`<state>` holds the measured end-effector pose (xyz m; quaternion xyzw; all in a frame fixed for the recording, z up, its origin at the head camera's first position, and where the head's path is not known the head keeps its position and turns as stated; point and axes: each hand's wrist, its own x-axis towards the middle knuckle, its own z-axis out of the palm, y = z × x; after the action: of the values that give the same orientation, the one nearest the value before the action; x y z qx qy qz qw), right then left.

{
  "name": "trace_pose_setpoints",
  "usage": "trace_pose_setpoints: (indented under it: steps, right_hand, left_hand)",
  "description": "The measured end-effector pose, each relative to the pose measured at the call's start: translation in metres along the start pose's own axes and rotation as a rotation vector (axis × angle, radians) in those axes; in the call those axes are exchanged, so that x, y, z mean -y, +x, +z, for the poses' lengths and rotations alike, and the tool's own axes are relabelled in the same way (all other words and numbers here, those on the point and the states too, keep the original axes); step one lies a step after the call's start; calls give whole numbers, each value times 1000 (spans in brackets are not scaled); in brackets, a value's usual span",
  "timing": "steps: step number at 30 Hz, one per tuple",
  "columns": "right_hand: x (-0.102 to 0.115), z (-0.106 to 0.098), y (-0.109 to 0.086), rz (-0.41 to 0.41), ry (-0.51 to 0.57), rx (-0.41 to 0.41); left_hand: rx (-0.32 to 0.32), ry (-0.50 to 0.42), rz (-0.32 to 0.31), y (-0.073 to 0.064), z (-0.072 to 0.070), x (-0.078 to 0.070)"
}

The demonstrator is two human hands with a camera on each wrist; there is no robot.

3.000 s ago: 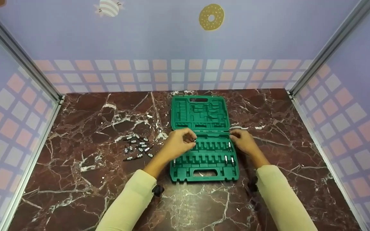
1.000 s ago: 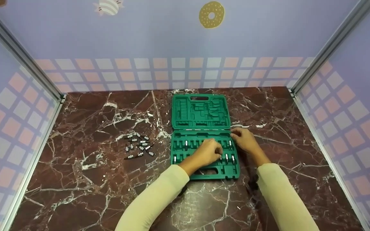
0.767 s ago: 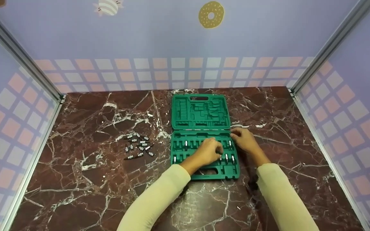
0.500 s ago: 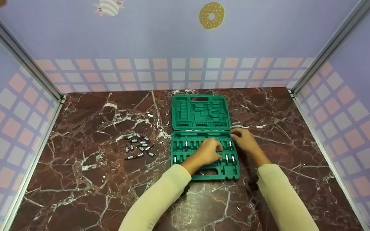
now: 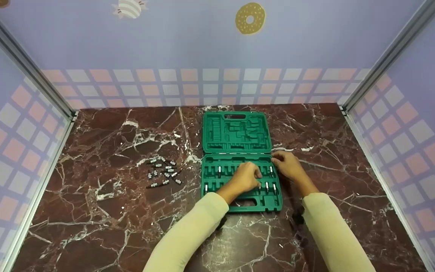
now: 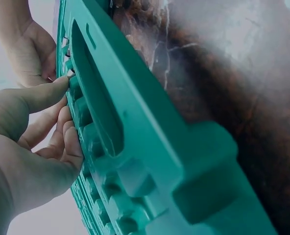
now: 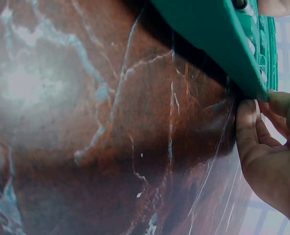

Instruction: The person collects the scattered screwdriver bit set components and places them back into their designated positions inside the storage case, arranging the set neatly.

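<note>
A green plastic case [image 5: 236,132] lies open on the table, its moulded slots holding several silver-and-black socket bits. My left hand [image 5: 244,176] is over the lower tray, thumb tip right at a socket bit [image 5: 259,186] in the front row. In the left wrist view, the thumb [image 6: 49,94] is straight against the slot row, and the other fingers bend loosely beside it. My right hand [image 5: 287,165] pinches the case's right edge near the hinge. The right wrist view shows its thumb [image 7: 280,102] above the rim and fingers below. The left palm hides the middle slots.
Several loose socket bits [image 5: 164,172] lie in a cluster on the marbled table [image 5: 108,219], left of the case. One socket bit [image 5: 219,171] stands in the back row, another [image 5: 206,188] at the front left. Patterned walls [image 5: 187,45] enclose the table.
My left hand has moved from the back row's left side to the front row's right. Bits now show in slots at both places. My right hand stays at the case edge.
</note>
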<state>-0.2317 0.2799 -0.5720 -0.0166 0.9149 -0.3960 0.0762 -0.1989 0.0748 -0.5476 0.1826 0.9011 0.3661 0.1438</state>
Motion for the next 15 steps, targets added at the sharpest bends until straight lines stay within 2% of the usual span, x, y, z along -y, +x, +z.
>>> trace_pose_setpoints:
  steps: [5, 11, 15]
  right_hand:
    - [0, 0, 0, 1, -5, -7]
    - [0, 2, 2, 2, 4, -11]
    - [-1, 1, 2, -2, 8, -1]
  left_hand:
    - [-54, -11, -10, 0, 2, -2]
    - [-50, -21, -40, 0, 2, -3]
    - [-52, -40, -18, -1, 2, -1]
